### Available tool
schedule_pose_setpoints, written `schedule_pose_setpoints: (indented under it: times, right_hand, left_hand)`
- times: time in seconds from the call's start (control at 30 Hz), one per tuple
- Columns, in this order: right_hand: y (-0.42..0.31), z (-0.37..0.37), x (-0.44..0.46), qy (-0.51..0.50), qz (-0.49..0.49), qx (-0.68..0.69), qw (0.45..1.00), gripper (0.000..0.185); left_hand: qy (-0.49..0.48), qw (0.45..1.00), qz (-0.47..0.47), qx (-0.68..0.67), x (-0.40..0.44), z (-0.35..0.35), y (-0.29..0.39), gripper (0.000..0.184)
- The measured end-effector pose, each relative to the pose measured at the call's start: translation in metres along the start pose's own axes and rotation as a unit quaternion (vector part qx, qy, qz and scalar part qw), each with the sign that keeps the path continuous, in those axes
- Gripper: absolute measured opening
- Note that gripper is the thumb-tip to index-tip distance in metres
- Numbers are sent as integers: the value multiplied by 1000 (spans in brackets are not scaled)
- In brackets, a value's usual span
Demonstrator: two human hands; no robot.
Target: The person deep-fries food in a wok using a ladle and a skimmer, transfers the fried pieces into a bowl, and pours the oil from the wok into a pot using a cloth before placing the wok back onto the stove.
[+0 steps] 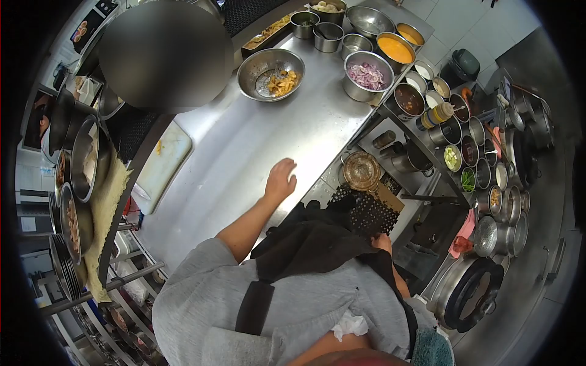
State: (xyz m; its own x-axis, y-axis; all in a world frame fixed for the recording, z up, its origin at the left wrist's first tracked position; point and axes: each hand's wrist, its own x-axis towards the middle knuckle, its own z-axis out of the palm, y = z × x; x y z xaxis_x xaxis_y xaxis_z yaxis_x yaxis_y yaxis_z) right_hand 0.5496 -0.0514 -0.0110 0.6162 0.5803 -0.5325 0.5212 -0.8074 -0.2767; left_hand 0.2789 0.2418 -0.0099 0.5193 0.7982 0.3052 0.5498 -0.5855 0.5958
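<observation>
My left hand (282, 182) reaches out over the bare steel worktop (235, 155), its fingers loosely bent and apart, holding nothing. Low at my right side is my right hand (383, 244), beside my black apron (311, 241); its fingers are too small and partly hidden to read. Farther up the worktop sits a steel bowl (249, 76) with yellow-orange cooked pieces (284, 83) in it. A white cutting board (163, 163) lies to the left of my left hand, with a small yellow scrap on it.
At the back right are a bowl of sliced red onions (366, 76) and a pot of orange liquid (395, 47). Many sauce and ingredient containers crowd the right side, with a squeeze bottle (438, 114). Bowls on a shelf (88, 158) line the left. A blurred patch covers the upper left.
</observation>
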Motion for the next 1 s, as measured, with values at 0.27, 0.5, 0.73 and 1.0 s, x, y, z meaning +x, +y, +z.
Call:
schedule_pose_setpoints:
  times: [0.27,0.5,0.73,1.0]
  right_hand:
    - [-9,-15,-7,-32,55,-8,998,22]
    - [-35,-23,3,-55,92,36,994,25]
    - [-21,-12,12,-59,78,23,995,26]
    - [-10,2,29,-62,26,-24,997,22]
  left_hand:
    - [126,984,-122,6,197,-65,-21,22]
    - [-94,961,-216,143,293,-36,-61,26]
    - [-131,930,-274,205,299,-67,-92,30]
    - [-49,916,-319,237,262,-97,-93,25]
